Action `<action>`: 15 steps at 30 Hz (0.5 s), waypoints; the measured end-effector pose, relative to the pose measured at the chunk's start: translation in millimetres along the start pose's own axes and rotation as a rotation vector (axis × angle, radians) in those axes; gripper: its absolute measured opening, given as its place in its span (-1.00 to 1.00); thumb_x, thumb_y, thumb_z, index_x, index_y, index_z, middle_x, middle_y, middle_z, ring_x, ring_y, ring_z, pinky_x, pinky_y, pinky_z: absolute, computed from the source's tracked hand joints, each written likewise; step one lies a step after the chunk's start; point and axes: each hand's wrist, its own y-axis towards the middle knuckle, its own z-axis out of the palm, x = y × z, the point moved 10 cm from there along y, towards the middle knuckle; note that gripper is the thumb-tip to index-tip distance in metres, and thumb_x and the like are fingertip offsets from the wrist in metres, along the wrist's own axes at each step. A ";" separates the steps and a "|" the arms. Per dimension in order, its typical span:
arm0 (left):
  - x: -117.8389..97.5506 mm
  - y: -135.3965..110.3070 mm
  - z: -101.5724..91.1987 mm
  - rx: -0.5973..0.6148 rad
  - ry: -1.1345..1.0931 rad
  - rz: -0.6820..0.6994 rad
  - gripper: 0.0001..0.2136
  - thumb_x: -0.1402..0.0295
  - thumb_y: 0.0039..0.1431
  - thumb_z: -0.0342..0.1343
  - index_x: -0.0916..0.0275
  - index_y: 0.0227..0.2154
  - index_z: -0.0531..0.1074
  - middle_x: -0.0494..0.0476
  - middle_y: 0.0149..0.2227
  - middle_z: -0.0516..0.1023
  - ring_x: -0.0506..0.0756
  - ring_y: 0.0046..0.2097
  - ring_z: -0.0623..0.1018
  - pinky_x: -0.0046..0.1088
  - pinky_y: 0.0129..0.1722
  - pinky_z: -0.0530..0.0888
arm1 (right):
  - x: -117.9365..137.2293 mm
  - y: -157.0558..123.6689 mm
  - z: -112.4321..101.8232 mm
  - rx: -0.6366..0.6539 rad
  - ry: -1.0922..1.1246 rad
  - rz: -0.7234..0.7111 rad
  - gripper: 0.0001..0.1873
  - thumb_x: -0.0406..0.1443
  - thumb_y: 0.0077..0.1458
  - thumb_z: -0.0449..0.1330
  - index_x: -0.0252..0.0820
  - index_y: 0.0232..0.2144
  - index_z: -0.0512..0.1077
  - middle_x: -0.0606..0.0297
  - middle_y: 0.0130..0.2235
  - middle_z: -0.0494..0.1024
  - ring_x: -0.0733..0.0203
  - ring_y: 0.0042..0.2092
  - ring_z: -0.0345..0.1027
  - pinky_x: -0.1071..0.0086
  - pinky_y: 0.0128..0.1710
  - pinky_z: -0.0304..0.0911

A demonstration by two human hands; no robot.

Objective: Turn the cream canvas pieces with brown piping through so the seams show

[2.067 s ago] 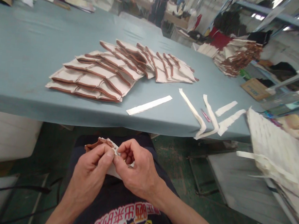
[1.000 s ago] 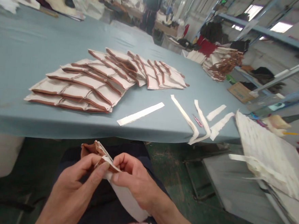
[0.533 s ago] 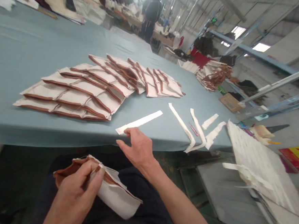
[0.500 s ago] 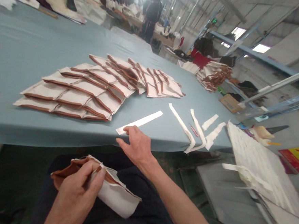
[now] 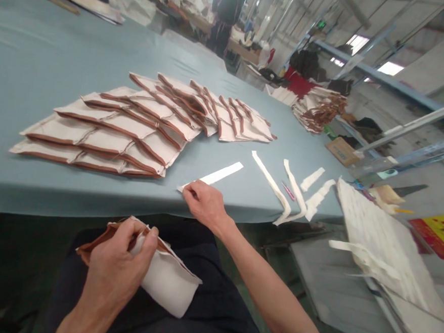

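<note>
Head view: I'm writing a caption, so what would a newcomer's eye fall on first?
Probably the fan of white, brown-edged fabric pieces spread across the blue-grey table. Next, nearer the camera, the left hand pinching a similar item above the lap, and the right hand at the near end of a white strip by the table's front edge.

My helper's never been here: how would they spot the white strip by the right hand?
On the teal table, find the fan of brown-edged cream fabric pieces. Right of its front end lies a white strip, the right hand at its near tip. It's long and straight; the strips farther right are bent or short.
</note>
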 end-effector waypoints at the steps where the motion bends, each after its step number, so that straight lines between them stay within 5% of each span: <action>1: -0.5 4.6 2.4 0.002 0.006 -0.002 -0.76 0.06 0.26 0.12 0.05 -0.43 0.39 0.00 -0.47 0.61 0.18 -0.36 0.68 -0.36 -0.27 0.48 | -2.4 0.8 -0.5 -0.002 0.022 0.010 -0.77 -0.25 0.47 0.15 -0.11 -0.19 0.62 0.27 -0.13 0.69 0.18 -0.14 0.49 0.35 -0.15 0.20; 8: -20.5 35.9 39.2 0.120 0.092 0.075 -0.66 0.09 0.33 0.01 0.16 -0.02 0.50 0.08 -0.37 0.73 0.23 -0.24 0.78 -0.36 -0.21 0.58 | -13.4 4.9 -6.0 0.003 0.194 0.056 -0.75 -0.29 0.35 0.16 -0.10 -0.30 0.64 0.35 -0.35 0.61 0.19 -0.29 0.38 0.34 -0.27 0.11; 15: -39.4 49.5 81.9 0.308 0.391 0.195 -0.46 0.25 0.44 -0.07 0.23 0.40 0.39 0.29 -0.26 0.81 0.40 -0.15 0.80 -0.23 -0.19 0.59 | -25.0 7.7 -4.3 -0.063 0.454 0.075 -0.80 -0.28 0.23 0.22 -0.13 -0.45 0.53 0.44 -0.48 0.44 0.25 -0.35 0.27 0.38 -0.30 0.09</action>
